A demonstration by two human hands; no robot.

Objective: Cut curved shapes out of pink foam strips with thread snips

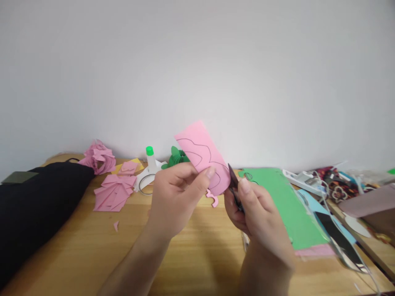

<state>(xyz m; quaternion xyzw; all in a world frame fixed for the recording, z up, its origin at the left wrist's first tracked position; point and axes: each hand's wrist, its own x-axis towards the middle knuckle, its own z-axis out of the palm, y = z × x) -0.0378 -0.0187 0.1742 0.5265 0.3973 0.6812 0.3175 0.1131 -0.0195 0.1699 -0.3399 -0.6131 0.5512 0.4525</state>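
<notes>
L hand [174, 199] pinches pink paper [200, 154], thumb on top, mid-air over the table [197, 255] — R hand [262, 209] curled round dark scissors [233, 176] at paper's 4 o'clock, blades prob. touching; blurry. Glue stick [151, 160] at paper's 9.

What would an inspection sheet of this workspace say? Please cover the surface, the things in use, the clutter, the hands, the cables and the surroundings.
Surface: light wooden table, with a small pink scrap lying on it.
Things in use: pink paper with drawn curves; dark scissors at its edge.
Clutter: folded pink papers, a green-capped glue stick and a green sheet.
Hands: left hand pinches the paper; right hand holds the scissors.
Cables: pale cable at the right; its ends cannot be made out.
Surroundings: pale wall behind; black fabric at the left.
</notes>
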